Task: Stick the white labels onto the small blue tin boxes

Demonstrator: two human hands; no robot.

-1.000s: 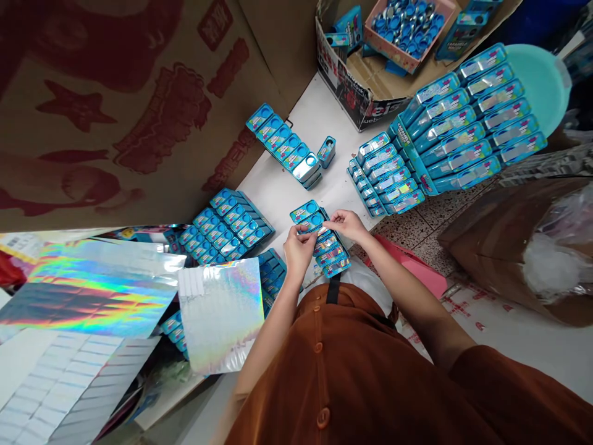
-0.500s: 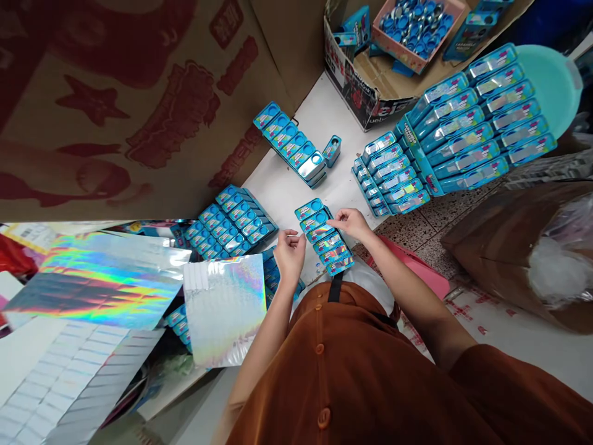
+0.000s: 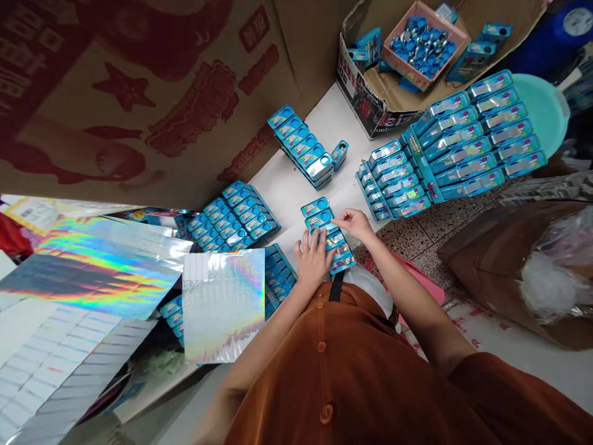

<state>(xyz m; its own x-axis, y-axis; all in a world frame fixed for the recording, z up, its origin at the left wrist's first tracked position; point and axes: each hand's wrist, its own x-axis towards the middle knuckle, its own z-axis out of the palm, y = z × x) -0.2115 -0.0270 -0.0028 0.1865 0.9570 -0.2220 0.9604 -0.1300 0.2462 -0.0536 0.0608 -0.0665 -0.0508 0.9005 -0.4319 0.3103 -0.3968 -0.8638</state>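
Note:
A short row of blue boxes point(image 3: 317, 206) lies on the white table in front of my body; those at its near end have shiny rainbow fronts. My left hand point(image 3: 314, 256) rests on the row's left side with its fingers spread. My right hand point(image 3: 353, 224) is at the row's right edge, thumb and forefinger pinched together; what they hold, if anything, is too small to make out. A shiny silver sheet point(image 3: 224, 303) lies left of my left forearm.
Stacked blue boxes stand at the left point(image 3: 236, 216), behind point(image 3: 301, 145) and at the right point(image 3: 463, 142). A large cardboard carton point(image 3: 185, 111) rises at the back left. An open carton point(image 3: 370, 105) holds a pink box point(image 3: 426, 74) of small round pieces. A brown bag point(image 3: 491, 259) stands at the right.
My left hand has moved right onto the row, and its fingers have spread. My right hand stays pinched at the row's right edge. The whole view has shifted slightly.

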